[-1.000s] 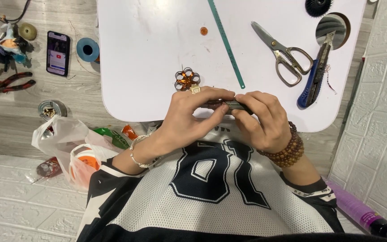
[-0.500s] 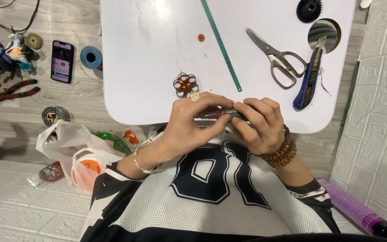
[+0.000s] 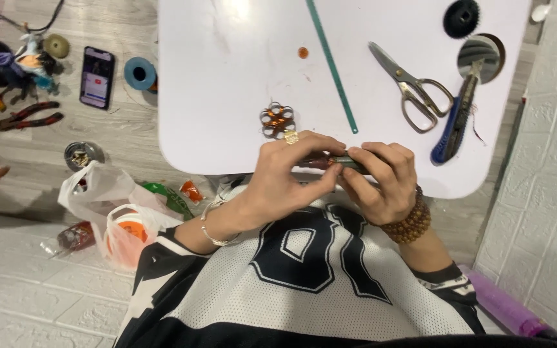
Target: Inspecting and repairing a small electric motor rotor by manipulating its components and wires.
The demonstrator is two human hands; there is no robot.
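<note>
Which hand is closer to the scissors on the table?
Right. The right hand sits just below the scissors, with a gap between. The left hand is farther off to their left, nearer the small copper flower piece.

**Looks like a home craft corner on the floor**

Low white table (image 3: 227,96) set on wood-look flooring, with scissors (image 3: 414,90) and a utility knife (image 3: 456,122) on top. Left of the table: pliers (image 3: 27,116), phone (image 3: 97,77), tape roll (image 3: 139,73), plastic bags (image 3: 107,193). White brick-pattern wall panels (image 3: 549,193) on its right.
</note>
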